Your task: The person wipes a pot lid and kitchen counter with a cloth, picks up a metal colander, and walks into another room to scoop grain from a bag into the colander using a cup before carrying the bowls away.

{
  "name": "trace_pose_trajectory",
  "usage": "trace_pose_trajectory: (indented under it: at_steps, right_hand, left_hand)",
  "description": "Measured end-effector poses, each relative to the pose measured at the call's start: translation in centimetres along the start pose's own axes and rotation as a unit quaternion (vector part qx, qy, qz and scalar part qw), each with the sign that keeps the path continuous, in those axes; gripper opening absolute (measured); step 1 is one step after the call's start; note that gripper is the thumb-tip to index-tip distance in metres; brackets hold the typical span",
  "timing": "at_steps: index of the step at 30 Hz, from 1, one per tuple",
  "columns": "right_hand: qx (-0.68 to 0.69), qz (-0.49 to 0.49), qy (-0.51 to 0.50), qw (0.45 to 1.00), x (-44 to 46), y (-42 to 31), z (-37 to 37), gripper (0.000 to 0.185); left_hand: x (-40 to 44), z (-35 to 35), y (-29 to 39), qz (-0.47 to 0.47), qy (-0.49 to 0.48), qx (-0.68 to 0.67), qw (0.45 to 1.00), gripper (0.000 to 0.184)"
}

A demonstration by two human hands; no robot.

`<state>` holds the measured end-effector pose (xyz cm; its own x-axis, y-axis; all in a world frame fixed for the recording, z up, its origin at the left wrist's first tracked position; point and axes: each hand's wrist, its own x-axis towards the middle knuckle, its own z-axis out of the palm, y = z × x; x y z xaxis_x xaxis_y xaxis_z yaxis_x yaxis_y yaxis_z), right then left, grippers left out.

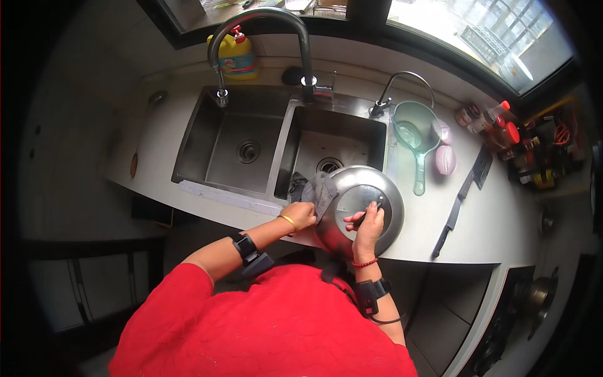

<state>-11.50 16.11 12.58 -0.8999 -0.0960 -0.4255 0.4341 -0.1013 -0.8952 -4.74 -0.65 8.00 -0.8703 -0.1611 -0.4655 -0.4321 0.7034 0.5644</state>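
A wide, domed steel pot lid point(391, 223) is held tilted at the counter's front edge, overlapping the near rim of the right sink basin. My right hand point(367, 225) is closed around the dark knob at its middle, with some fingers partly extended. A crumpled grey cloth point(323, 190) is bunched in my left hand point(301, 215), which is a fist at the lid's left edge. The cloth touches the lid's rim, and part of it hangs over the basin.
Behind is a double steel sink point(286, 135) with a tall faucet point(306, 56). To the right are a green ladle-shaped strainer point(419, 147), onions point(445, 160) and a cleaver and knife point(457, 210). A yellow detergent bottle point(240, 61) stands behind the faucet; seasoning jars point(493, 118) crowd the right corner.
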Motion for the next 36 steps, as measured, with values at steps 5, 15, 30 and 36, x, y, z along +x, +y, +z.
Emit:
trace_pose_trajectory:
  at_steps: [5,15,30,36]
  right_hand:
    - [0.060,0.028,-0.029,0.997,-0.7,-0.4,-1.2,0.029]
    - [-0.683,-0.440,-0.164,0.559,1.4,-6.7,-6.9,0.043]
    - [-0.628,-0.301,-0.119,0.708,1.0,-1.5,-5.1,0.023]
    - [-0.564,-0.249,-0.012,0.788,-1.3,1.0,-3.1,0.024]
  left_hand:
    - [-0.5,-0.3,0.0,0.001,0.041,-0.139,0.989,0.049]
    - [1.7,-0.3,-3.8,-0.008,-0.115,-0.441,0.890,0.008]
    - [-1.7,-5.0,-3.7,-0.025,-0.107,-0.671,0.733,0.018]
    - [-1.1,-0.2,3.9,0.125,0.092,-0.068,0.986,0.023]
